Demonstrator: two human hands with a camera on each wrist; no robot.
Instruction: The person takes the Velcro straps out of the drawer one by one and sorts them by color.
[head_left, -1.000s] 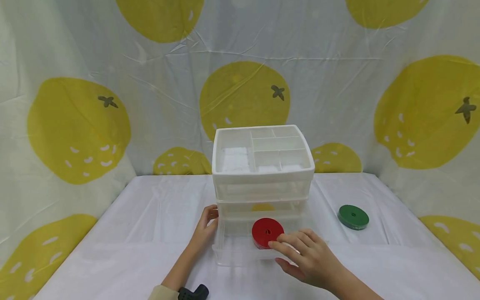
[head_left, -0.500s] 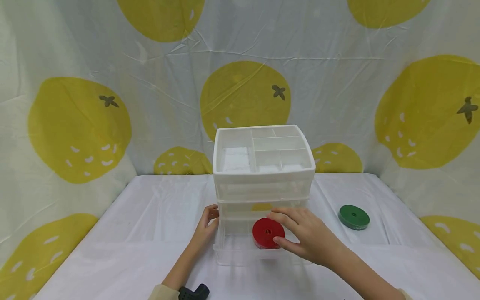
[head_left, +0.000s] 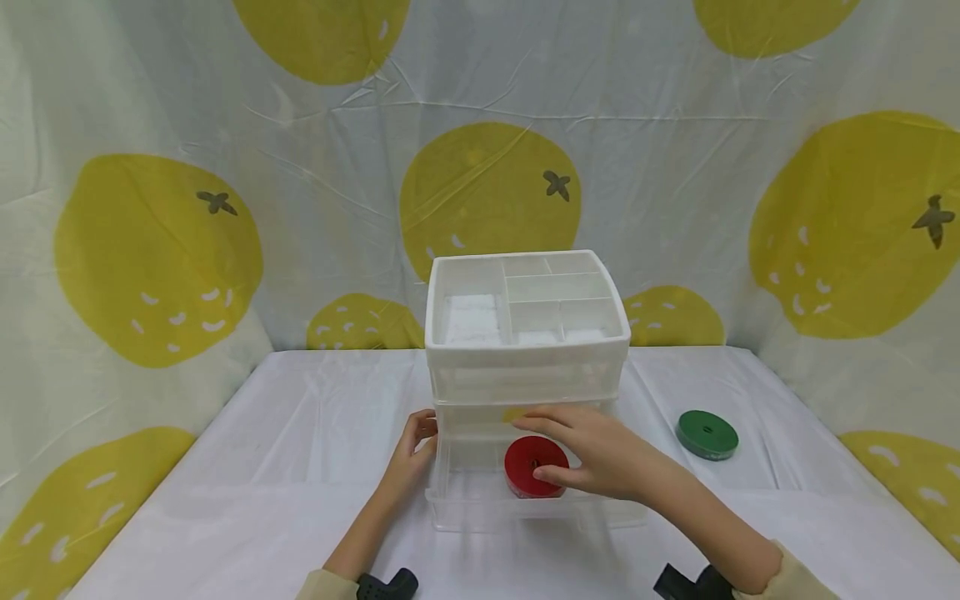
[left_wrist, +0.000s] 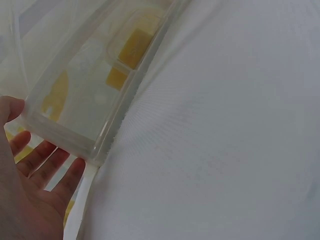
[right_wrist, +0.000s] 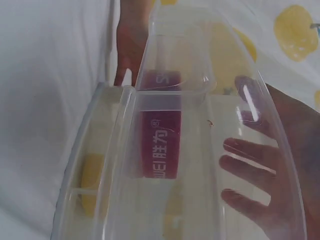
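A red tape roll (head_left: 528, 462) with a small centre hole lies in the pulled-out clear drawer (head_left: 480, 512) of a white drawer organizer (head_left: 525, 375). My right hand (head_left: 600, 454) is over the drawer's right part, its thumb over the roll and its fingers extended behind it. In the right wrist view its spread fingers (right_wrist: 250, 170) show through clear plastic, beside the roll (right_wrist: 160, 135) with white lettering. My left hand (head_left: 411, 450) touches the organizer's left side. The left wrist view has its fingertips (left_wrist: 75, 170) against a corner of the translucent case (left_wrist: 65, 140).
A green tape roll (head_left: 707, 434) lies on the white tablecloth (head_left: 735, 533) to the right. Shallow compartments (head_left: 558, 287) divide the organizer's top. Lemon-patterned curtain (head_left: 315, 208) encloses the table at the back and sides.
My right hand has moved from the drawer's front right edge up and inward over the drawer, its fingers now behind the red tape roll. My left hand, the roll and the drawer have stayed put.
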